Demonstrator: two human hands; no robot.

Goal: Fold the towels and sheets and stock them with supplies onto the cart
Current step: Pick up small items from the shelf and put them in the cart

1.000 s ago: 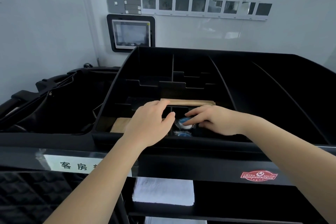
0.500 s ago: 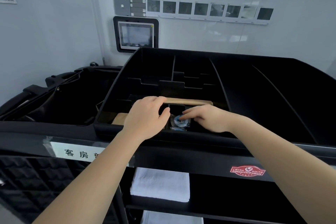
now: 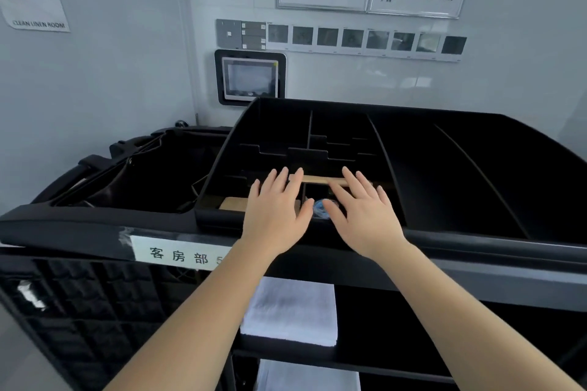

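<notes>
We hold our left hand (image 3: 275, 212) and right hand (image 3: 365, 216) flat above the cart (image 3: 476, 168) tray's near compartments, fingers straight and spread, gripping nothing. Between them lies a blue-wrapped supply (image 3: 318, 207), a tan box (image 3: 320, 180) just behind. A folded white towel (image 3: 290, 311) sits on the shelf below.

Divided tray (image 3: 476, 168) on top of the cart (image 3: 79, 225), hands (image 3: 276, 213) side by side over its near compartments, folded towel (image 3: 292, 311) on the shelf below, bag (image 3: 127, 181) left of the tray.
</notes>
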